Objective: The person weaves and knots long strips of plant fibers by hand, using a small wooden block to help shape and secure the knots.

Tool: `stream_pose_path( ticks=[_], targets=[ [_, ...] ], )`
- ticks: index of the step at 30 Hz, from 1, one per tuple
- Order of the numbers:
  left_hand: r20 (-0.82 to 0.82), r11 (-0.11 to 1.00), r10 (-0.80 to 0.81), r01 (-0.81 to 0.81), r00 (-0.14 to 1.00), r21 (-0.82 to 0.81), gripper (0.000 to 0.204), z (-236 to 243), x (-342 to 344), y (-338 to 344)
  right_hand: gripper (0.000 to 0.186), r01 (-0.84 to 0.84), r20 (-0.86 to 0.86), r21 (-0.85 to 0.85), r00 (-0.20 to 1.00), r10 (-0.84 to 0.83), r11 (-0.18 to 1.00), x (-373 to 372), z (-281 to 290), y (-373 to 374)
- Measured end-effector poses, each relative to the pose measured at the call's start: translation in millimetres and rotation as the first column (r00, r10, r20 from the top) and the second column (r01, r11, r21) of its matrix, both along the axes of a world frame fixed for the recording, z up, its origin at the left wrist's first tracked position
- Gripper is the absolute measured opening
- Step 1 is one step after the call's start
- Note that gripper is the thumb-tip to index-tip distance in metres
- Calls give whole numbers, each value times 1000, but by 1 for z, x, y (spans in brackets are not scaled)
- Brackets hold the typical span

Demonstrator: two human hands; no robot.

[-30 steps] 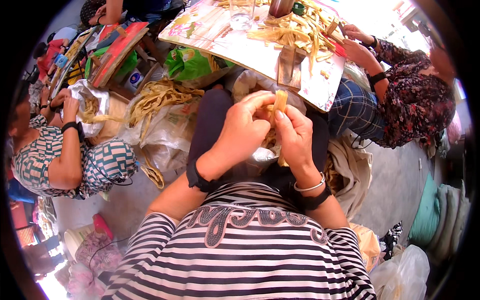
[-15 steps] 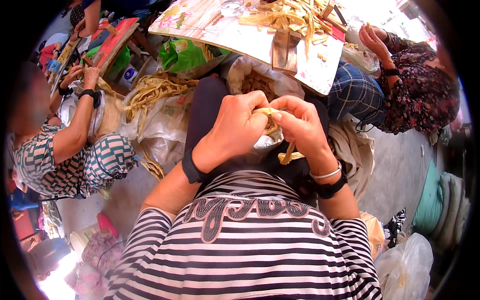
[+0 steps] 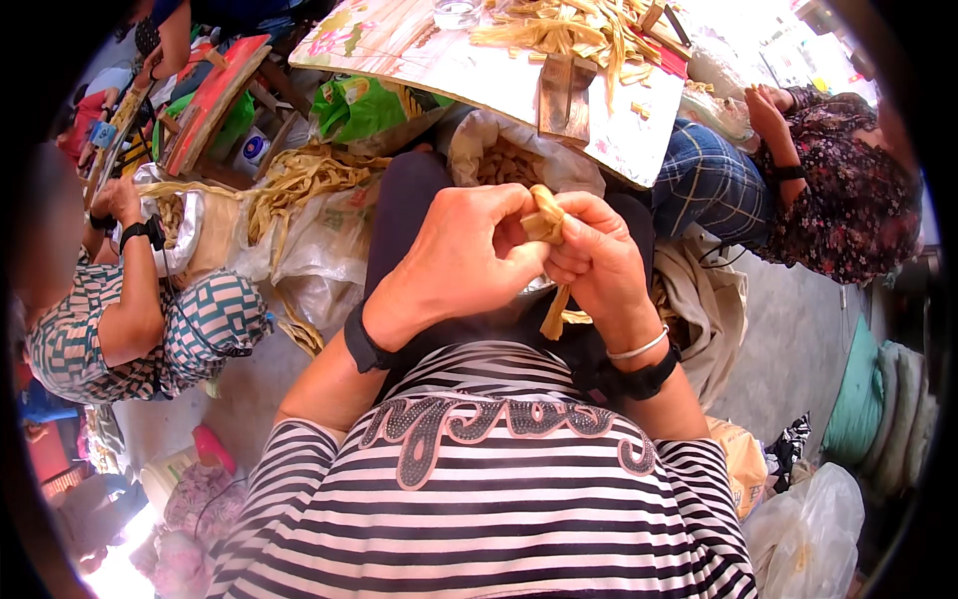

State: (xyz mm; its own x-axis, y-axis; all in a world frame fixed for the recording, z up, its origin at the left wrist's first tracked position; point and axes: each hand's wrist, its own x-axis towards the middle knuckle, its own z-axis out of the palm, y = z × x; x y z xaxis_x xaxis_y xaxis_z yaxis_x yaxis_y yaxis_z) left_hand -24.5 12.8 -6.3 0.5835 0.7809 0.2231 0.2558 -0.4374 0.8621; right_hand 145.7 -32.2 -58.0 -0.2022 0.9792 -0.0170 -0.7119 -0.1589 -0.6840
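Grey floor (image 3: 783, 344) shows on both sides of me, and the flower-printed surface (image 3: 419, 65) juts in from ahead, its near corner close to my right leg. A co-worker (image 3: 848, 190) in a dark flowered top sits to my right; a second co-worker (image 3: 110, 329) in green-and-white patterned clothes sits to my left, near a red board (image 3: 220, 105). Under the surface's edge stand a green bag (image 3: 364, 108) and, just right of it, an open white sack (image 3: 474, 140) with pale pieces inside. A heap of loose yellow strips (image 3: 589, 30) lies on the surface, with a brown wooden block (image 3: 566, 100) by its near edge. My forearms rise from below and slant inward, bringing my hands together over my lap, backs upward. My left hand (image 3: 464, 255) arches, thumb and forefinger curved at the left side of the folded yellow strip (image 3: 542, 225); I can't tell whether those fingers grip it. My right hand (image 3: 607, 258) pinches it between thumb and forefinger, the other fingers curled under, and a loose tail hangs below them.
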Motion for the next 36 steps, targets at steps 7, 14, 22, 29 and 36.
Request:
stream_pose_path(
  ticks=[7, 14, 22, 29, 36],
  targets=[
    [412, 621, -84, 371, 907, -690, 29, -2, -11, 18, 19, -44, 747, 226, 648, -144, 973, 19, 40, -3],
    [383, 674, -96, 343, 919, -654, 32, -13, -20, 22, 15, -136, 824, 193, 560, -86, 972, 38, 34, 2],
    [207, 708, -287, 352, 936, -612, 27, -19, -28, 31, 17, -184, 835, 271, 533, -135, 945, 36, 46, 12],
    [-222, 870, -75, 172, 972, 462, 40, -5, -10, 20, 15, -77, 806, 138, 589, -66, 987, 21, 33, 11],
    [-289, 913, -333, 384, 897, 140, 15, -8, -5, 19, 11, -192, 865, 341, 446, -227, 920, 30, 39, -1]
  ],
)
